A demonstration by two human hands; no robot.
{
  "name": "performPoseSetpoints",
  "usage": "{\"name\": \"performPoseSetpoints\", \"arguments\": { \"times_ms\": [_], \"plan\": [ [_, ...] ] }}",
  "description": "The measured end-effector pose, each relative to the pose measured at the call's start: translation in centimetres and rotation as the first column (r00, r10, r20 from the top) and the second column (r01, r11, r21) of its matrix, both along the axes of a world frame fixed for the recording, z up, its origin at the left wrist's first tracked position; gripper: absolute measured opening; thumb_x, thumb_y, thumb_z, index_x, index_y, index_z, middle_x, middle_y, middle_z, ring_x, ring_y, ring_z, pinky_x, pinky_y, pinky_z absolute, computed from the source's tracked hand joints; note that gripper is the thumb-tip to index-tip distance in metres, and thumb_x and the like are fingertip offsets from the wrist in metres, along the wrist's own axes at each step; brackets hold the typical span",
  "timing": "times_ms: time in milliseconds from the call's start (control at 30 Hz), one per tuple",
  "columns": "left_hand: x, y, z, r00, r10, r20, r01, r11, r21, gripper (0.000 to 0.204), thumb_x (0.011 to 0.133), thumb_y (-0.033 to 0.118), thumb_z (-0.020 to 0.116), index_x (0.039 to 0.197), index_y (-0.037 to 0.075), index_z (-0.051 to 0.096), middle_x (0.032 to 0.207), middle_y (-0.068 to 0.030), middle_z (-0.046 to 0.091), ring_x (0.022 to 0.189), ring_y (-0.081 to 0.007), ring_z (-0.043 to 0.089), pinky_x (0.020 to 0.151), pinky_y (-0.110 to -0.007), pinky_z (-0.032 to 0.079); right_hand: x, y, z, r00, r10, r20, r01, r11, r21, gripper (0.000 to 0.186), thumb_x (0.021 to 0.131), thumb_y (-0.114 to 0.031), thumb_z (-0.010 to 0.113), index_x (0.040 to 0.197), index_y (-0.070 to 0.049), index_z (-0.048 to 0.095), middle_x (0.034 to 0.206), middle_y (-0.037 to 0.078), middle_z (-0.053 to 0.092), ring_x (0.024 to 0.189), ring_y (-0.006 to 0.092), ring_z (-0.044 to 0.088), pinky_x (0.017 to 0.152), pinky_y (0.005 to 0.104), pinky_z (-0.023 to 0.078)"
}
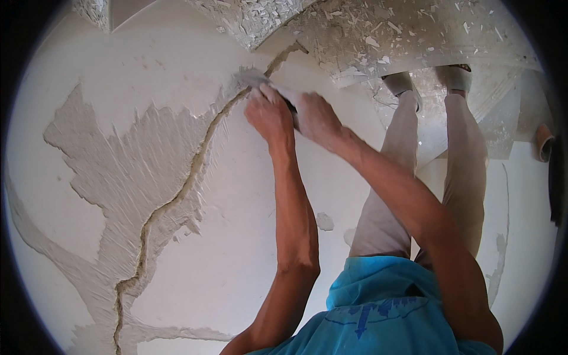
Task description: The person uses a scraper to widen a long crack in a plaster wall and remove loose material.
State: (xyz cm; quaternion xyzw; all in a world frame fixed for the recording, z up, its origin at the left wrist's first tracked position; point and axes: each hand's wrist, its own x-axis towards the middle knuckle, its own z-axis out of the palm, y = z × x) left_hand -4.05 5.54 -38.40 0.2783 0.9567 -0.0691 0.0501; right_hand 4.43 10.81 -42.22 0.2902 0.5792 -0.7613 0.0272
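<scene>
Both my hands are closed on a flat grey metal scraper [247, 77] at the upper part of a long, jagged crack [192, 173] in the white wall [77, 219]. My left hand [267, 111] has its fingers curled at the tool near the blade. My right hand [316, 121], dusty pale, grips it just to the right, around what looks like the dark handle. Roughly scraped grey patches [130, 163] flank the crack, mostly on its left. The blade's edge is blurred.
My legs and sandalled feet [396, 83] are at the right, on a dusty surface [355, 41] scattered with pale flakes. A reddish-brown container [544, 141] and a long dark object [555, 186] sit at the right rim. A thinner crack [504, 236] runs at lower right.
</scene>
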Motion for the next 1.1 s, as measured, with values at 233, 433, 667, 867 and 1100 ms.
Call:
{"name": "performPoseSetpoints", "arguments": {
  "times_ms": [233,433,667,867,1100],
  "plan": [
    [1.3,0.0,2.1,0.981,0.147,0.125,-0.148,0.989,0.001,0.038,0.096,0.018,0.051,0.073,-0.011,0.061,0.062,-0.0263,0.059,0.055,-0.0345,0.058,0.057,-0.048,0.043,1.4,-1.4,1.9,0.989,-0.144,-0.043,0.14,0.987,-0.079,0.051,0.086,-0.014,0.066,0.136,-0.005,0.055,0.09,0.026,0.069,0.085,0.0427,0.068,0.076,0.0489,0.054],
    [1.2,0.1,1.2,0.986,0.152,0.067,-0.158,0.984,0.08,0.038,0.096,0.016,0.049,0.068,-0.008,0.057,0.062,-0.027,0.059,0.052,-0.0392,0.057,0.054,-0.048,0.042,0.9,-0.7,1.2,0.994,-0.092,-0.056,0.086,0.992,-0.097,0.048,0.087,-0.013,0.065,0.134,-0.004,0.057,0.092,0.026,0.069,0.087,0.0441,0.067,0.077,0.0489,0.055],
    [-0.8,1.1,-0.8,0.997,0.063,0.049,-0.066,0.995,0.069,0.035,0.092,0.015,0.052,0.067,-0.01,0.06,0.067,-0.0291,0.06,0.063,-0.0448,0.06,0.062,-0.053,0.044,-0.8,-0.9,-1.8,0.998,0.016,0.053,-0.014,0.999,-0.042,0.03,0.088,-0.02,0.065,0.113,-0.004,0.065,0.09,0.025,0.069,0.088,0.046,0.066,0.076,0.0518,0.055],
    [-1.0,1.0,-1.2,0.996,0.053,0.071,-0.057,0.997,0.044,0.034,0.089,0.015,0.054,0.067,-0.01,0.061,0.068,-0.0305,0.06,0.064,-0.0466,0.059,0.063,-0.053,0.044,-0.6,0.1,-1.5,0.997,-0.075,-0.001,0.075,0.997,-0.026,0.027,0.089,-0.02,0.063,0.114,-0.008,0.066,0.089,0.026,0.069,0.088,0.0464,0.066,0.077,0.0529,0.055],
    [-2.3,-1.3,-2.6,0.996,-0.087,0.006,0.088,0.996,-0.018,0.032,0.088,0.014,0.054,0.069,-0.009,0.063,0.071,-0.0314,0.06,0.068,-0.0476,0.06,0.066,-0.054,0.045,-0.6,0.7,-0.6,0.999,-0.023,0.035,0.023,1.0,-0.019,0.038,0.089,-0.015,0.06,0.126,-0.01,0.062,0.093,0.026,0.069,0.09,0.0456,0.066,0.078,0.052,0.054]
  ]
}}
